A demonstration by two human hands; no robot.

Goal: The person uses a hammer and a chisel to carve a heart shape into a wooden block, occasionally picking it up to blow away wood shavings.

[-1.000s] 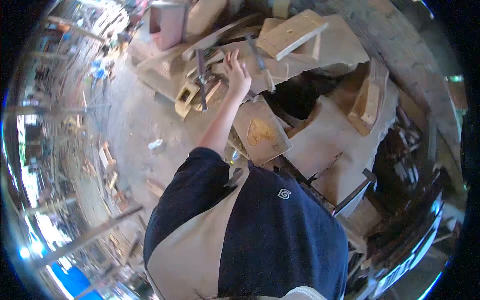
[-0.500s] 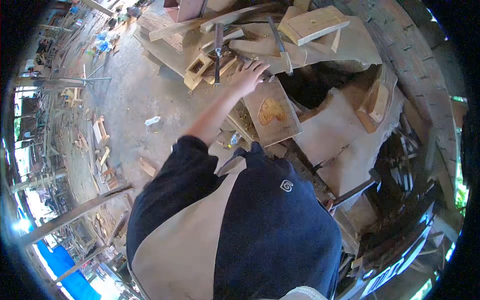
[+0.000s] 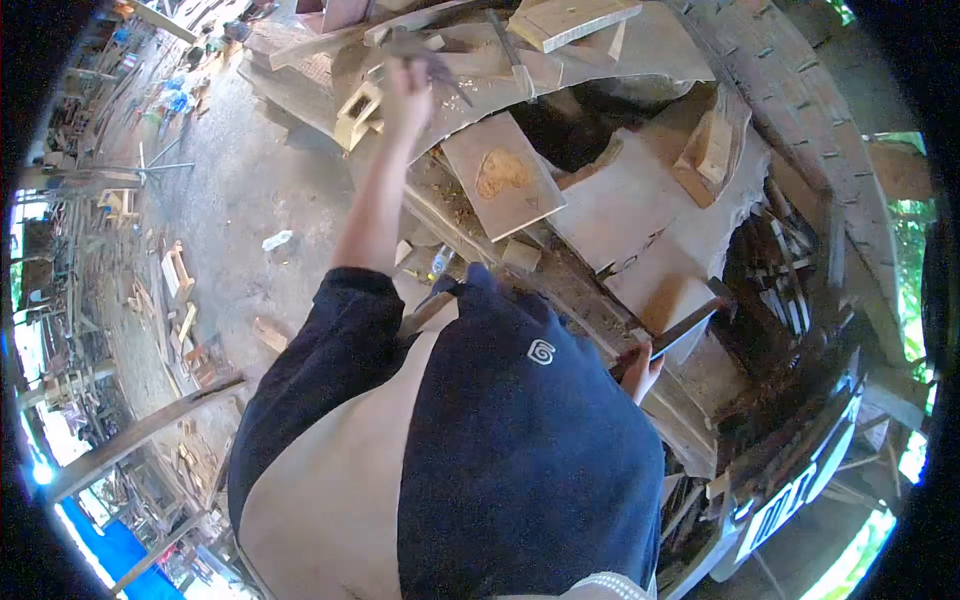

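Observation:
My left hand (image 3: pixel 408 95), smeared by motion, is closed round a dark chisel (image 3: pixel 445 78) above the far part of the workbench. Just left of it lies a small pale wooden frame block (image 3: pixel 358 112). Low at my right side, my right hand (image 3: pixel 640 372) grips the handle of a hammer (image 3: pixel 690 325), whose dark head points away from me. Between the hands rests a flat wooden board (image 3: pixel 525 195) with a yellowish-brown patch (image 3: pixel 503 173) on its face. Beyond it a second long tool (image 3: pixel 512 55) lies on the bench.
A thick pale plank (image 3: pixel 575 22) lies at the back, and a wooden block (image 3: pixel 712 150) stands right of a dark hollow (image 3: pixel 580 125) in the slab. A plastic bottle (image 3: pixel 440 262) is near my waist. Wood scraps (image 3: pixel 178 270) litter the floor at left.
My left hand has moved left and picked up the chisel that lay on the bench. My right hand has come further into view with the hammer. The whole view has shifted.

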